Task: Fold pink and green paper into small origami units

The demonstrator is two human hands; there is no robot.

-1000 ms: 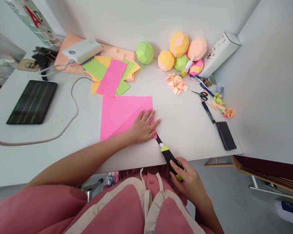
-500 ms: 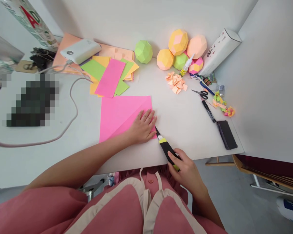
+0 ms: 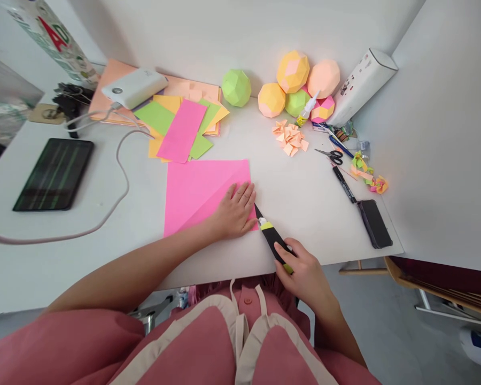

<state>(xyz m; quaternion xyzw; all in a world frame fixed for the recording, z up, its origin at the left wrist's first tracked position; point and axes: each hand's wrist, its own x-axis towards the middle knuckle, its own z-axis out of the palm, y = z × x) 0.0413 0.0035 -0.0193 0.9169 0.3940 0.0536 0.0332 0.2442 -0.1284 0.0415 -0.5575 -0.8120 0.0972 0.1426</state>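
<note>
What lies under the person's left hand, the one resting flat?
Under the left hand lies the folded pink paper, near its right edge, on the white desk. The paper's part beneath the palm is covered and cannot be seen.

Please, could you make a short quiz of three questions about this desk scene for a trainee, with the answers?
1. True or false: the left hand lies flat on the pink sheet.
2. What does the right hand grip? A scissors, B utility knife, C marker.
3. Fill in: the paper ball standing apart from the cluster is ____.
Key: 1 true; 2 B; 3 green.
</note>
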